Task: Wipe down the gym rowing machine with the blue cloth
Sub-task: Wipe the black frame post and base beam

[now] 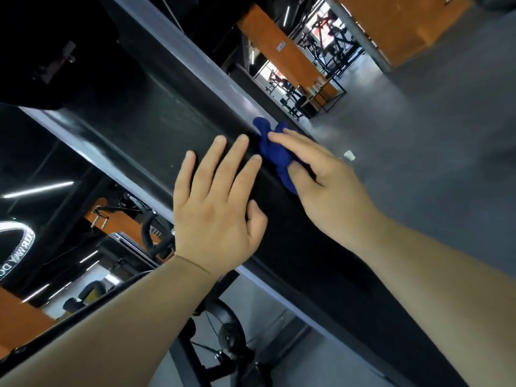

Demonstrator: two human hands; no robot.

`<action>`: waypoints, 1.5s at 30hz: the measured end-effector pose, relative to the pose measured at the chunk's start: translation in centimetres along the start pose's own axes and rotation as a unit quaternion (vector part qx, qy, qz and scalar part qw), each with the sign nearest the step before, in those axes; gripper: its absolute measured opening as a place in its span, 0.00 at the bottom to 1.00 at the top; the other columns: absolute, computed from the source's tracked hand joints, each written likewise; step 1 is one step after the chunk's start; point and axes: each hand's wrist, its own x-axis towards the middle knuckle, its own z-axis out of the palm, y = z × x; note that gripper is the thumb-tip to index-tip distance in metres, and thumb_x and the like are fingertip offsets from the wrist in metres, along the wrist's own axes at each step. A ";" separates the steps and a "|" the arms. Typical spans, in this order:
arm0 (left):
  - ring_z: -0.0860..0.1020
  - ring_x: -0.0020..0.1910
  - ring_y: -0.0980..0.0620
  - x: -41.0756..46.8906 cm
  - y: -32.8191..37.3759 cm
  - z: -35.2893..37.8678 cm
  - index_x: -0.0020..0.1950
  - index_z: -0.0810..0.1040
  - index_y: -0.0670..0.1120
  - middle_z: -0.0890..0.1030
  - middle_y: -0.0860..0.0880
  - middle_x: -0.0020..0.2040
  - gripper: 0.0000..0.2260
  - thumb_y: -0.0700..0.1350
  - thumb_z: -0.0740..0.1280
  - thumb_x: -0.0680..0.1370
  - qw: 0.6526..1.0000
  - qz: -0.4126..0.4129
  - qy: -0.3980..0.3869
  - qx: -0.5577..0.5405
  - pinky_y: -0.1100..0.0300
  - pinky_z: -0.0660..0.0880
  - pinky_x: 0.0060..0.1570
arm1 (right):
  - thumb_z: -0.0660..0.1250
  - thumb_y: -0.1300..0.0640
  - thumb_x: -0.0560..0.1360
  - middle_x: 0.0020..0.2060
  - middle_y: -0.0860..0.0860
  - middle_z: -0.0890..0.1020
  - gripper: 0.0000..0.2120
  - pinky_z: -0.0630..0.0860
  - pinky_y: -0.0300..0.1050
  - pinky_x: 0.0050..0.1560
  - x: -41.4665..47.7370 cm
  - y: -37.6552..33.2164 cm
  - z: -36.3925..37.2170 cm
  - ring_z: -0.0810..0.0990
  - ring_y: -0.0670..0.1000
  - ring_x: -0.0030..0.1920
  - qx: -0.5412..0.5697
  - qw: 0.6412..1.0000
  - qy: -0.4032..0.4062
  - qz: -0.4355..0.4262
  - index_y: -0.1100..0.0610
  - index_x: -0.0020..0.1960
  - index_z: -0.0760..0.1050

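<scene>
Head view: my left hand (pixel 215 196) lies flat on the broad black rail (pixel 139 107) of the rowing machine, fingers straight and spread, gripping nothing, just bracing me. Just beside it, my right hand (pixel 321 185) has the blue cloth (pixel 272 152) bunched under its fingers, with the thumb tucked in against the wad, so I read it as a pinch rather than a flat press. The cloth sits on the rail's far side, right where the black surface meets the pale grey strip (pixel 209 60) along the edge. It looks soft, light and limp, creased into a lump with loose ends poking out past my fingertips. I judge it will fold and drag rather than slide evenly, so it is best held by the bunched middle, palm over it, to keep those ends from trailing. The rail looks hard, smooth and glossy, fixed and heavy, and should take firm pressure. Beyond it is grey gym floor (pixel 418 135).
</scene>
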 end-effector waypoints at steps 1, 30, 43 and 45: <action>0.66 0.73 0.41 -0.3 0.3 0.1 0.68 0.76 0.42 0.71 0.43 0.72 0.23 0.45 0.61 0.74 1.000 0.022 -0.006 0.001 0.43 0.56 0.75 | 0.57 0.66 0.81 0.67 0.32 0.69 0.24 0.55 0.23 0.67 -1.4 0.9 -0.3 0.62 0.30 0.69 0.002 1.000 0.010 0.012 0.44 0.70 0.73; 0.68 0.72 0.43 -5.2 12.9 3.0 0.70 0.74 0.42 0.74 0.42 0.70 0.22 0.50 0.57 0.79 0.974 0.173 -0.143 0.002 0.35 0.53 0.74 | 0.54 0.67 0.80 0.68 0.36 0.64 0.26 0.49 0.16 0.60 -17.9 10.9 -5.3 0.58 0.34 0.71 -0.011 0.948 0.103 0.302 0.45 0.72 0.69; 0.68 0.71 0.42 -5.6 15.7 3.4 0.70 0.73 0.41 0.74 0.40 0.70 0.23 0.49 0.55 0.78 0.953 0.225 -0.201 -0.009 0.36 0.50 0.74 | 0.56 0.63 0.82 0.77 0.49 0.61 0.21 0.50 0.28 0.69 -22.6 13.9 -5.4 0.58 0.47 0.77 -0.055 0.884 0.206 0.415 0.49 0.72 0.71; 0.68 0.71 0.42 -5.7 15.8 3.5 0.70 0.72 0.41 0.74 0.40 0.70 0.23 0.49 0.54 0.79 0.955 0.220 -0.198 -0.011 0.37 0.49 0.74 | 0.57 0.62 0.83 0.76 0.44 0.62 0.21 0.49 0.21 0.66 -20.2 11.5 -4.2 0.57 0.41 0.76 -0.026 0.936 0.172 0.306 0.47 0.73 0.70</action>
